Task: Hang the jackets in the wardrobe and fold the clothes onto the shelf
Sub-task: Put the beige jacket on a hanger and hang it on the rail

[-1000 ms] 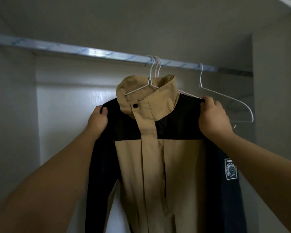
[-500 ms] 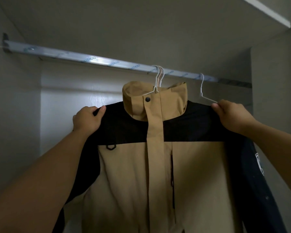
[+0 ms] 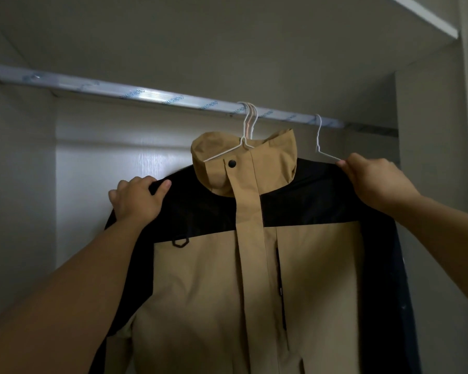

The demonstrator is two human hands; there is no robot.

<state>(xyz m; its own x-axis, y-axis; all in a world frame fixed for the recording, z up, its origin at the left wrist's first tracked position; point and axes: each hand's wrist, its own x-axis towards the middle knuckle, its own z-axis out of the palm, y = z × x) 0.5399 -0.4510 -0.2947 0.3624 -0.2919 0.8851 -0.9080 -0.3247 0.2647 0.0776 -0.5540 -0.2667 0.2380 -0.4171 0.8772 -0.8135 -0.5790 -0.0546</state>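
Hanging from the silver wardrobe rail [image 3: 157, 94] on a white wire hanger [image 3: 242, 143], the tan-and-black zip-up jacket [image 3: 243, 238] faces front. Left hand [image 3: 137, 199] grips its black left-side shoulder, right hand [image 3: 373, 179] pinches the other shoulder, right by an empty white wire hanger [image 3: 323, 149]. Soft, light, slick-looking shell, I'd say, so the shoulder seams are the place to hold.

We see a tan and black jacket [image 3: 254, 265] hanging front-on from a white wire hanger [image 3: 229, 152], its hook over the wardrobe rail [image 3: 146, 94]. Collar upright, snap closed, front placket shut. Black yoke and sleeves, tan body. A second white wire hanger [image 3: 320, 147] hangs just right.
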